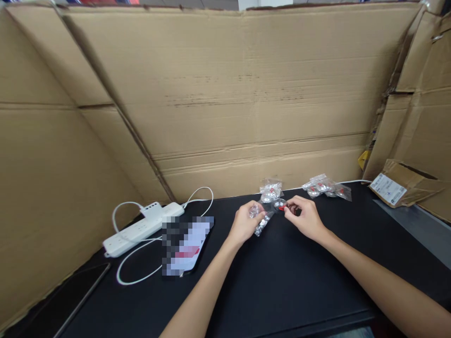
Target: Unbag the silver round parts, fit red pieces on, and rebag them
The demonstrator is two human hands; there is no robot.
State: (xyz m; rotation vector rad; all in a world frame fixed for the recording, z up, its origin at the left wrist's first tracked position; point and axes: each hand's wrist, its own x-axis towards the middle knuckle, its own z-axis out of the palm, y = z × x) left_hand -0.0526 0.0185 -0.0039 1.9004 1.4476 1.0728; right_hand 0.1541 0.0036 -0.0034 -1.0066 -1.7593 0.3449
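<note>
My left hand (246, 221) is closed on a small clear plastic bag (262, 224), whose crinkled lower end hangs out below the thumb. Just to its right, my right hand (306, 217) pinches a small round silver piece with a red part (280, 205); its exact kind is too small to make out. That piece is at the bag's upper right, and I cannot tell whether it is inside the bag or outside it. Beyond my fingers lies another clear bag (271, 190) with silver and red contents.
Several similar filled bags (326, 186) lie at the back right, near an open cardboard box (401, 183) with a white label. To the left are a white power strip (141, 230) with cables, a lit phone (192, 246) and a dark flat device (79, 300). Cardboard walls (246, 94) surround the black table (282, 291).
</note>
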